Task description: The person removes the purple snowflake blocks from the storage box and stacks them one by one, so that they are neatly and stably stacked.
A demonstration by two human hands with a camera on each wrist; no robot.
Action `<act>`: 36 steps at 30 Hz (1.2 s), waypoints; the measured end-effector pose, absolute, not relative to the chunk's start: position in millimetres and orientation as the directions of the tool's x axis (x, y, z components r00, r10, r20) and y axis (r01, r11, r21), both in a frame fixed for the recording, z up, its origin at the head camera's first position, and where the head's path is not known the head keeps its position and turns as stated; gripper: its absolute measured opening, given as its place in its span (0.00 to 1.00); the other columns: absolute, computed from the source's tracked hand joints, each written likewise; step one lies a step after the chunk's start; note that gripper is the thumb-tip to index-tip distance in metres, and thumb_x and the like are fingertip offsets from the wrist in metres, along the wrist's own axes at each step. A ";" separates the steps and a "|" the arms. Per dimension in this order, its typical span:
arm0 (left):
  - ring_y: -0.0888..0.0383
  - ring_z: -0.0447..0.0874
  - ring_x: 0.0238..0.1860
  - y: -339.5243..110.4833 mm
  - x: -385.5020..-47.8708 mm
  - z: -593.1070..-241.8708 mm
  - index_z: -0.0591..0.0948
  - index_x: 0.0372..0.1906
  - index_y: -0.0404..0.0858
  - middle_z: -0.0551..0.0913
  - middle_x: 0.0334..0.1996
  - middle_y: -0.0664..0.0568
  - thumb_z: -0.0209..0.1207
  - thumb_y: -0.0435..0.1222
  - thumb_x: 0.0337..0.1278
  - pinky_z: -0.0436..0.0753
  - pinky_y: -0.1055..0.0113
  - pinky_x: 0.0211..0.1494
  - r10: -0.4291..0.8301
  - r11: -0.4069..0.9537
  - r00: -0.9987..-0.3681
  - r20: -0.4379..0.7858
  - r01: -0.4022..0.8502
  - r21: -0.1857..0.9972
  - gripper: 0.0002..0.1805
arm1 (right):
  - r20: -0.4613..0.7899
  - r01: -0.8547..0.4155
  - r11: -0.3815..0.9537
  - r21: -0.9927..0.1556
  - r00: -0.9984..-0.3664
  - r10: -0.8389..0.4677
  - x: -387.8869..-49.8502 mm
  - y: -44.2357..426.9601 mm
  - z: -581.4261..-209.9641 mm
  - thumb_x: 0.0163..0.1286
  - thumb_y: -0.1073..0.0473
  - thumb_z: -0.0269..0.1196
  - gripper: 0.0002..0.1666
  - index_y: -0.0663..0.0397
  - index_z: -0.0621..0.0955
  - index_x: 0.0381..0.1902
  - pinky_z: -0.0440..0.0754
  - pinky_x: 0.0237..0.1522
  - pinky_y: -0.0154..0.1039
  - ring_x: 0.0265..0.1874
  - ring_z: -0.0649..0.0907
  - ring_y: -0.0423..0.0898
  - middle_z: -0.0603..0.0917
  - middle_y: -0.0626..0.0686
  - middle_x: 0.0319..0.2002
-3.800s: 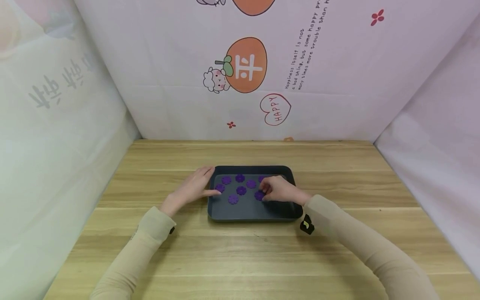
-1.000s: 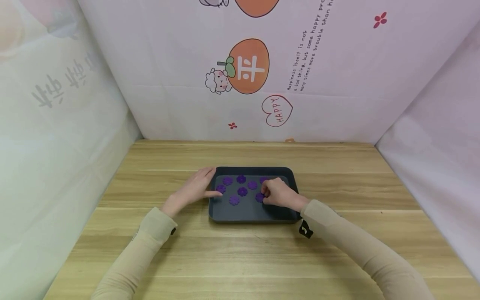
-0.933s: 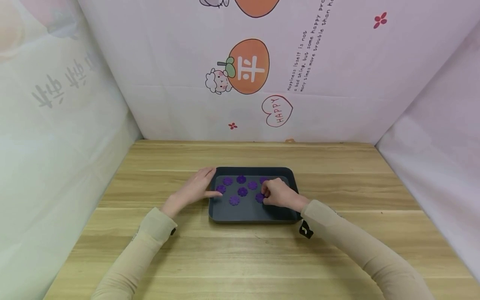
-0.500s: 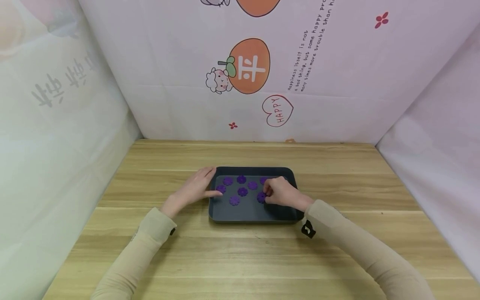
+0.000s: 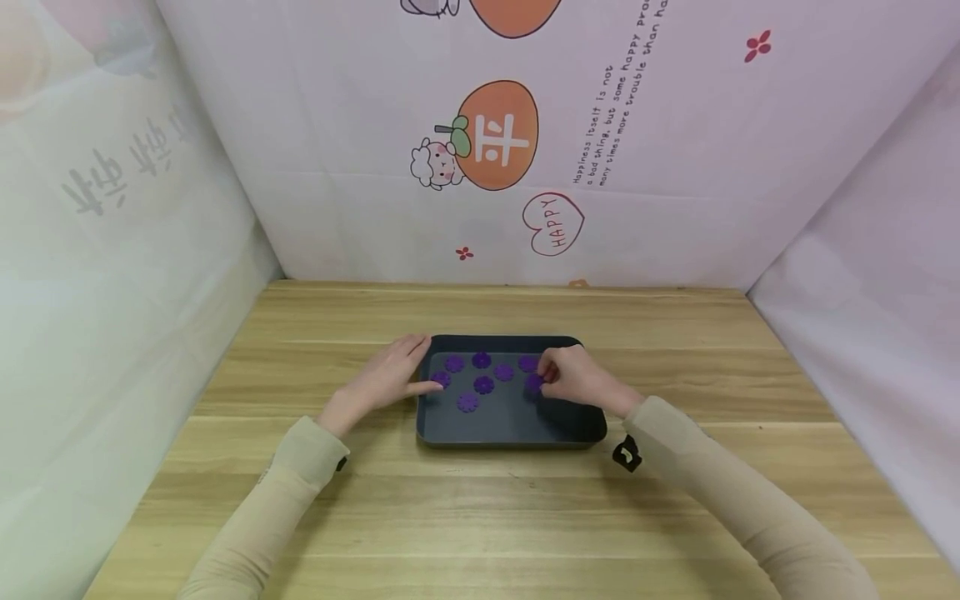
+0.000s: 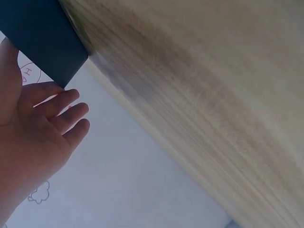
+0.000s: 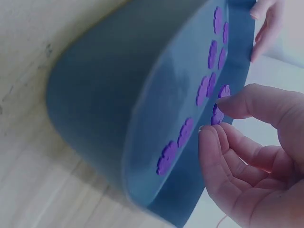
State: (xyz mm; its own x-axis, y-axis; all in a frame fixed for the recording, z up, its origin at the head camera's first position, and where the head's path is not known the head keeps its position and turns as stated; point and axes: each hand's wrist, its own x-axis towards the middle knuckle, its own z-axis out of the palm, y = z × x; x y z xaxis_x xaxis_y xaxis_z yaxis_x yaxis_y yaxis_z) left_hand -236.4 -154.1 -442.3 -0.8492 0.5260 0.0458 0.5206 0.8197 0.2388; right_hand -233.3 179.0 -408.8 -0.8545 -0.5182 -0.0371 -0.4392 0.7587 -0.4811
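Observation:
A dark blue-grey rectangular tray (image 5: 487,429) sits on the wooden table with several purple flower-shaped discs (image 5: 467,402) spread over its floor. My left hand (image 5: 386,375) holds the tray's left end by the back corner, its thumb reaching over the rim and its fingers at the outside. Over the right part of the tray, my right hand (image 5: 581,379) pinches one purple flower-shaped disc (image 7: 219,115) between thumb and fingertips. Part of that disc is covered by the fingers. In the right wrist view, other discs lie flat below the hand.
The wooden table (image 5: 480,525) extends around the tray. A white printed cloth (image 5: 360,225) hangs behind it, and pale cloth sides rise at left and right. A dark strap (image 5: 627,454) shows under my right cuff.
My right hand has moved right and slightly away from me, and the pinched disc has shifted with it from its former place. My left hand and the tray have stayed put.

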 end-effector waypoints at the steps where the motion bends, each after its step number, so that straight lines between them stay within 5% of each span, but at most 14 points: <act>1: 0.39 0.61 0.76 -154.5 -235.9 -441.8 0.58 0.76 0.29 0.63 0.74 0.33 0.57 0.60 0.63 0.62 0.45 0.79 0.527 0.819 -0.848 0.045 0.522 0.237 0.50 | -0.043 -0.433 0.762 -0.482 -0.857 -0.514 -234.0 179.9 -408.2 0.57 0.67 0.69 0.10 0.65 0.82 0.38 0.88 0.37 0.36 0.32 0.85 0.44 0.87 0.57 0.33; 36: 0.38 0.67 0.72 -155.6 -230.2 -440.1 0.65 0.72 0.26 0.69 0.70 0.33 0.58 0.58 0.63 0.68 0.46 0.76 0.565 0.806 -0.815 0.127 0.578 0.129 0.46 | -0.034 -0.313 0.807 -0.500 -0.924 -0.380 -233.5 241.9 -395.6 0.60 0.68 0.66 0.11 0.70 0.81 0.40 0.87 0.39 0.43 0.34 0.84 0.49 0.86 0.61 0.35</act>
